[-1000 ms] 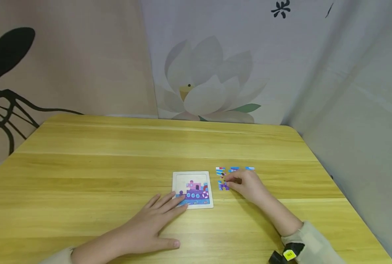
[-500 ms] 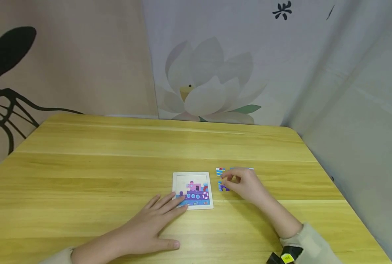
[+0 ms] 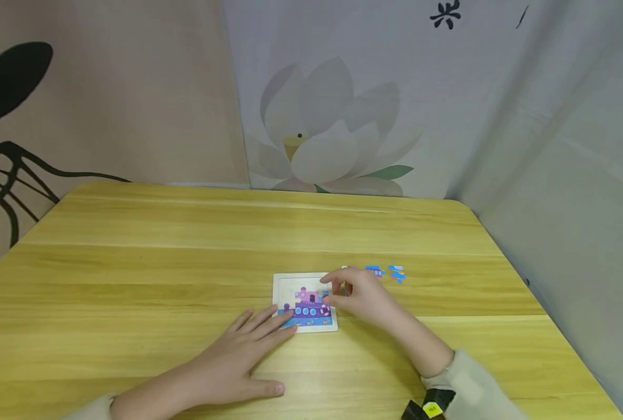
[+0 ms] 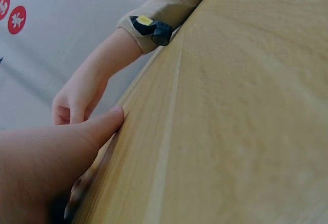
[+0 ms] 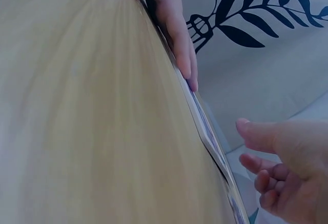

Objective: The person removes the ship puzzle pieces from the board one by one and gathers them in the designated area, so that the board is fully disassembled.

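Note:
A small puzzle board [image 3: 305, 274] with a pale frame lies flat on the table, partly filled with a purple and pink ship picture. My left hand [image 3: 238, 356] rests with spread fingers, its fingertips on the board's lower left part. Over the board's right edge is my right hand [image 3: 366, 297], thumb and index fingertips toward the picture. In the right wrist view, a gap shows between the thumb [image 5: 261, 136] and the fingers; whether a puzzle piece is between them is unclear. Loose puzzle pieces [image 3: 397, 273] lie beyond my right hand, which partly covers some.
The wooden table [image 3: 159, 274] reaches to a curtain [image 3: 332, 128] printed with a pale flower. Another light cloth [image 3: 553, 175] hangs along the right side. My right sleeve carries a black device [image 3: 429, 405] with a yellow label.
My right hand has moved left from the loose pieces to the right edge of the puzzle board, and its thumb and index fingertips are farther apart. The left hand has stayed in place.

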### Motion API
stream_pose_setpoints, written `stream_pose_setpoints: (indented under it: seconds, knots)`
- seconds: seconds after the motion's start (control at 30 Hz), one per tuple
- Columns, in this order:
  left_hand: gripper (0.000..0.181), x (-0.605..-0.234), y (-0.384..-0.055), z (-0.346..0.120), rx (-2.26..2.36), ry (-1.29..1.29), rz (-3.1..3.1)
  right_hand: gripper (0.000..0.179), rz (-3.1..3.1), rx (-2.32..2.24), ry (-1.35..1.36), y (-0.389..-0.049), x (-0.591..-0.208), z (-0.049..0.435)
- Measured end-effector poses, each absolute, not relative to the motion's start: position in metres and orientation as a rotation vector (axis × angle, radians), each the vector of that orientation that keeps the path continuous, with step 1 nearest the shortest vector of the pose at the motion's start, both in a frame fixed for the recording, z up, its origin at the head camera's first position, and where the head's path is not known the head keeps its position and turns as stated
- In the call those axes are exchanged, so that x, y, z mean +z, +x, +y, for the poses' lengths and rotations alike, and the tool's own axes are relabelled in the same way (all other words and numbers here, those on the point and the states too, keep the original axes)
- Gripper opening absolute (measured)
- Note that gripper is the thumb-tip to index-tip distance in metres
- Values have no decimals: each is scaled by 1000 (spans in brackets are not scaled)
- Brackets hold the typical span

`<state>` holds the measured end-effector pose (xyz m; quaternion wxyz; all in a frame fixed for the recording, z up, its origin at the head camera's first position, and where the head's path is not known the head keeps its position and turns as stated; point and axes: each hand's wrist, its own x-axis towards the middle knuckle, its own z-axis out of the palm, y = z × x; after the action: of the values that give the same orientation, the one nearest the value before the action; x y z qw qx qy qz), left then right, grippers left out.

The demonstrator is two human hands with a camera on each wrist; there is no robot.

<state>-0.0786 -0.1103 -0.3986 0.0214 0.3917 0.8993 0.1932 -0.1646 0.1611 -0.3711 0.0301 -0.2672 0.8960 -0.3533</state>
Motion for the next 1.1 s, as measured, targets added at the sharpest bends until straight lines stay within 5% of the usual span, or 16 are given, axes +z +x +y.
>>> stream_pose_setpoints:
  seconds: [1.1]
  knots:
    - [81, -400, -79, -112, 616, 1265, 2815, 43, 2716, -722, -827, -169, -367, 127]
